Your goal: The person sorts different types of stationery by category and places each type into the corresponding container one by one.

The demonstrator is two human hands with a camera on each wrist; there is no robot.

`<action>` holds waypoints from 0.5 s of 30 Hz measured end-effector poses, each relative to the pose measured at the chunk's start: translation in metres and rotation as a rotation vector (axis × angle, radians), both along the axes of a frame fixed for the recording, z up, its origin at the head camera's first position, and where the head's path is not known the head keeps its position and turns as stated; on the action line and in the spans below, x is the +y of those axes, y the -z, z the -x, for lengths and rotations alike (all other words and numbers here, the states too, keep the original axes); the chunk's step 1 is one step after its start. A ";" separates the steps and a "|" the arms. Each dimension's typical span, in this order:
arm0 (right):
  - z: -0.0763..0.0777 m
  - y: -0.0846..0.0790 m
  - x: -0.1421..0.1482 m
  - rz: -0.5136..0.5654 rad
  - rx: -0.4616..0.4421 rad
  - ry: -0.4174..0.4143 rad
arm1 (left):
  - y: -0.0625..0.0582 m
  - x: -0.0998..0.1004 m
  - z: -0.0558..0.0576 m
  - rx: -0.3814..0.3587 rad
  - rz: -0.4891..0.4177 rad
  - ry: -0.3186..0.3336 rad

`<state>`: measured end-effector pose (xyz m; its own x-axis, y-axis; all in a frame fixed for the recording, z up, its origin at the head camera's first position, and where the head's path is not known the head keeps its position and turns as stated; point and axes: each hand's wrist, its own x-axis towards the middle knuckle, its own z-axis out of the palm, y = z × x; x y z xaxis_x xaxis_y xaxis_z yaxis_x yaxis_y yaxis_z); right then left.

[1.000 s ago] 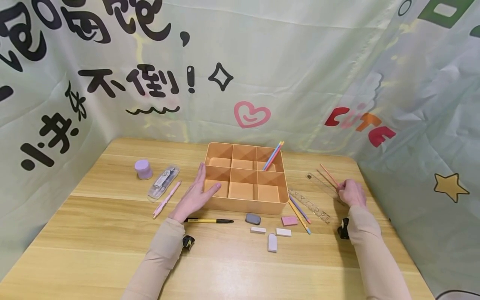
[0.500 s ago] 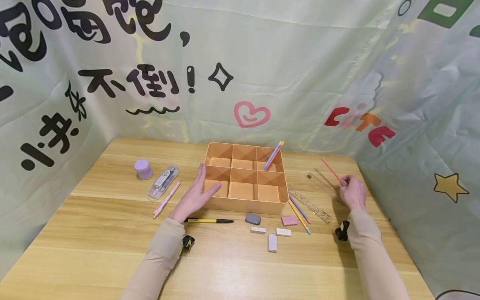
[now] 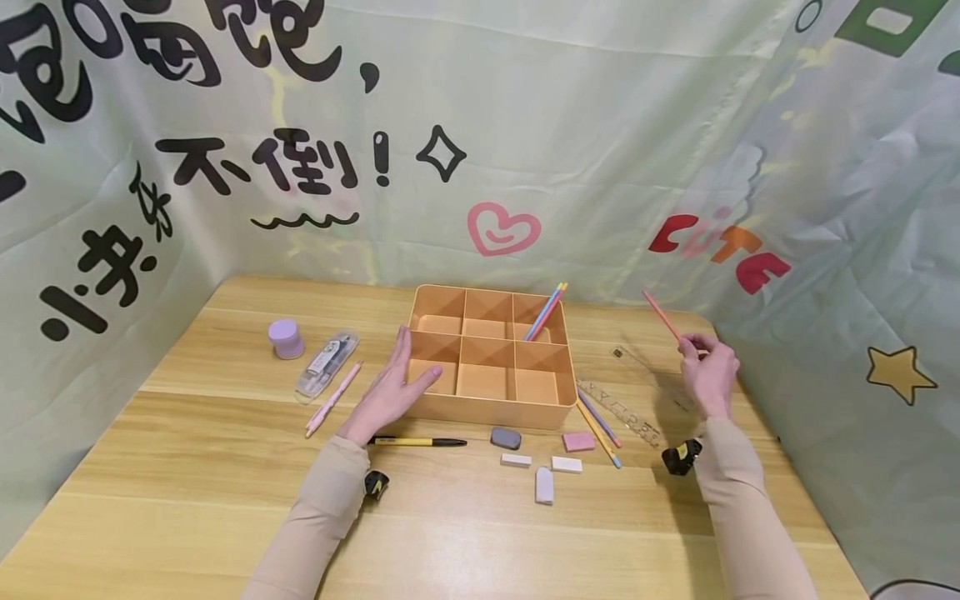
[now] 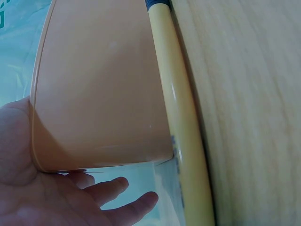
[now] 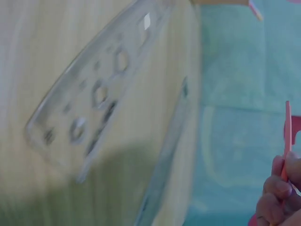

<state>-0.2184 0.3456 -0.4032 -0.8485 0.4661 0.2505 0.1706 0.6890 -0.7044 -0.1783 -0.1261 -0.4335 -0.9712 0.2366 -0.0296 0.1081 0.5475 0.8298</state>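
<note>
Pencil (image 3: 662, 315), one in right hand (image 3: 709, 375), two rulers (image 3: 621, 413)

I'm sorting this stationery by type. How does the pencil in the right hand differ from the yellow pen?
Colour: the pencil is pinkish red, while the pen is yellow with a black end.
Pose: the pencil slants up in the air; the pen lies flat on the table, in front of the box.
Hold: the right hand pinches the pencil; no fingers grip the pen.
Both are long and slim.
</note>
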 end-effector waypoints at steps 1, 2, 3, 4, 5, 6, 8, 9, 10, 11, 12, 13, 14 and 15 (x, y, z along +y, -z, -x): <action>0.000 -0.003 -0.003 0.007 0.015 -0.003 | 0.000 0.000 0.000 -0.001 -0.002 0.001; 0.000 -0.005 -0.005 0.017 0.031 -0.012 | 0.000 0.000 0.000 -0.002 -0.003 0.001; -0.001 -0.007 -0.008 0.036 0.050 -0.022 | 0.000 0.000 0.000 -0.002 -0.005 0.001; -0.001 -0.009 -0.011 0.052 0.071 -0.033 | 0.000 0.000 0.000 -0.003 -0.006 0.001; -0.001 -0.012 -0.013 0.067 0.085 -0.044 | 0.000 0.000 0.000 -0.003 -0.006 0.002; -0.001 -0.014 -0.016 0.079 0.098 -0.056 | 0.000 0.000 0.000 -0.003 -0.006 0.002; -0.001 -0.018 -0.021 0.093 0.108 -0.077 | 0.000 0.000 0.000 -0.001 -0.004 0.001; -0.001 -0.020 -0.023 0.098 0.113 -0.084 | 0.000 0.000 0.000 -0.001 -0.004 0.001; -0.002 -0.022 -0.025 0.099 0.115 -0.094 | 0.000 0.000 0.000 -0.001 -0.004 0.002; -0.002 -0.023 -0.027 0.097 0.113 -0.102 | 0.000 0.000 0.000 -0.001 -0.005 0.001; -0.001 -0.025 -0.029 0.095 0.113 -0.110 | 0.000 0.000 0.000 -0.001 -0.005 0.001; -0.001 -0.026 -0.031 0.093 0.112 -0.116 | 0.000 0.000 0.000 -0.001 -0.007 0.001; -0.001 -0.028 -0.033 0.095 0.107 -0.125 | -0.001 0.000 0.000 -0.001 -0.007 0.000; -0.001 -0.030 -0.034 0.101 0.102 -0.138 | -0.001 0.000 0.000 -0.002 -0.007 0.000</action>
